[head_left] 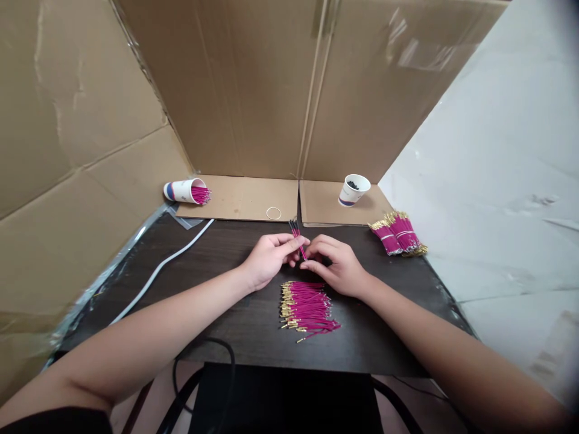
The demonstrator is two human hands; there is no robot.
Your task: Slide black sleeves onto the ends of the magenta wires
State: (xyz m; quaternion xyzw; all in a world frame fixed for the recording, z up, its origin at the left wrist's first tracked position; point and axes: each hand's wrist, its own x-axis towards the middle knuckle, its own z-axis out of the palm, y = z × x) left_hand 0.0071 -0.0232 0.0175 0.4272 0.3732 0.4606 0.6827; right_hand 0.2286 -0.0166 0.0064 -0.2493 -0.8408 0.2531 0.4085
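Wires (297, 237) with black upper ends form a small, slightly tilted bunch in the left hand (270, 258), pinched between thumb and fingers over the dark table (375, 340). The right hand (339, 266) is narrow, thumb and fingertips curled at the bunch's lower ends; whether they grip a strand or only sit beside it, I cannot tell. The likeliest trouble is a slip: the strands are thin, so a loosened left thumb could let one slide out of line or drop. Nearer the body lies the pile of gold-tipped wires (310, 304), with no visible tie, so a fallen strand could mix in there, and a low wrist could drag its near edge, where a few strands splay apart. Pulling too hard at one end could bend a strand or work a black end off, if those are separate pieces. Farther off, the upright cup (350, 198) with small black pieces (353, 185) stands on the cardboard (316, 202); a careless reach might knock it over. The tipped cup (180, 191) on the left has magenta wires (200, 194) poking from its mouth, so a bump could roll it and spill them.
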